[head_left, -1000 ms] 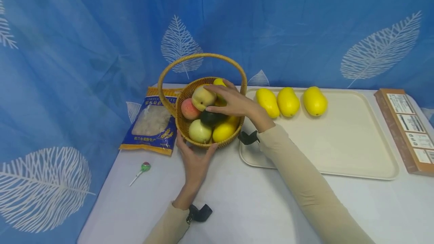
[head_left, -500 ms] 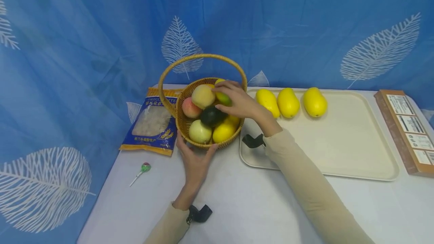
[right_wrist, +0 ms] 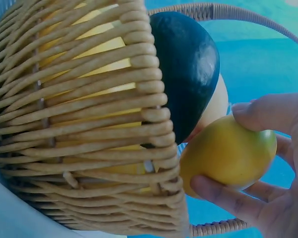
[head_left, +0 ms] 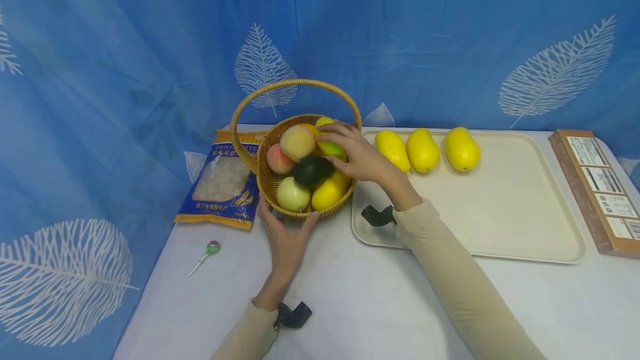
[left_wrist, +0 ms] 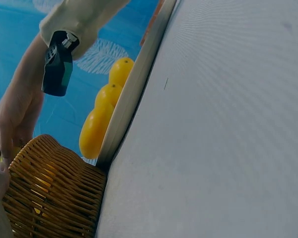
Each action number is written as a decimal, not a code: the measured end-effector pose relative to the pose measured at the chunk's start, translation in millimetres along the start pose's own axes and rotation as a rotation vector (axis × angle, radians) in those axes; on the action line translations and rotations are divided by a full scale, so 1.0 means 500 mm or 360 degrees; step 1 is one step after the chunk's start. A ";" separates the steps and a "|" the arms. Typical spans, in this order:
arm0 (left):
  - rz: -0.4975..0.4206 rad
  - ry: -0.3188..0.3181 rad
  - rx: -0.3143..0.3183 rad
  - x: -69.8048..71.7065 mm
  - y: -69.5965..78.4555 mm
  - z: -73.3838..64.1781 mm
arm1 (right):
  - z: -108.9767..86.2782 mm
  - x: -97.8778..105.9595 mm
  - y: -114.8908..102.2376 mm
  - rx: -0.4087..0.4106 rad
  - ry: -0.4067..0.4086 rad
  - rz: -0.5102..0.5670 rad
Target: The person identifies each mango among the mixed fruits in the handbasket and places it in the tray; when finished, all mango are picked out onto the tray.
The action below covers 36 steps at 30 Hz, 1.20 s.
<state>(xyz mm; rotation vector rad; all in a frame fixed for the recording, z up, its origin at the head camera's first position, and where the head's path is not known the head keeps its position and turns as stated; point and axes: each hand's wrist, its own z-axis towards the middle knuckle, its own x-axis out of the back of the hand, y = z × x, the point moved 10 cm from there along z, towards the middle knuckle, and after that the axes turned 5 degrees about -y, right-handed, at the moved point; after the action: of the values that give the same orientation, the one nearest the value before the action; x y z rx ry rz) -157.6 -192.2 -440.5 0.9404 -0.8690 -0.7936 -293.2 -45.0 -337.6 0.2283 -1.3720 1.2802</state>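
Clasping one greenish fruit [right_wrist: 231, 151]: right grip [head_left: 361, 153]; one basket [left_wrist: 64, 193]: left grip [head_left: 288, 242]; three mangoes [head_left: 423, 150] nearby.

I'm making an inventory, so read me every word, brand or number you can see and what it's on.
"OREC…TTE": blue bag, middle letters behind the basket handle.
"杜兰小麦粉生产", as best I can tell: near the bag's bottom.
Larger Chinese line under the top word: too blurred, partly hidden.
Labels on the brown box: too small to read.
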 end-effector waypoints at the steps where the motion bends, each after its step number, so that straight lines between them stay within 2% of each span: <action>1: 0.0002 -0.0001 -0.0001 0.000 0.000 0.000 | -0.003 0.001 -0.002 0.0005 0.0006 -0.0001; 11: 0.0020 0.0000 0.0014 0.000 0.004 0.000 | -0.036 0.022 -0.035 0.0149 0.0158 -0.0003; 18: -0.0022 -0.0031 0.0072 0.005 0.077 -0.004 | -0.080 0.065 -0.080 0.0271 0.0301 0.0094; 22: -0.0005 -0.0022 0.0083 0.008 0.077 -0.005 | -0.100 0.091 -0.105 0.0337 0.0352 0.0111; 30: -0.0005 -0.0021 0.0105 0.007 0.070 -0.008 | -0.134 0.118 -0.124 0.0318 0.0333 0.0040; 36: 0.0005 -0.0006 0.0080 0.001 0.020 -0.005 | -0.165 0.124 -0.123 0.0305 0.0331 -0.0010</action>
<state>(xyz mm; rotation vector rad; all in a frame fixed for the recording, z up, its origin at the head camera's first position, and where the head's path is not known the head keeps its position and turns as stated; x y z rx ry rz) -153.3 -188.1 -432.0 0.9818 -0.8969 -0.7737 -216.6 27.2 -279.2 0.2236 -1.0727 1.3910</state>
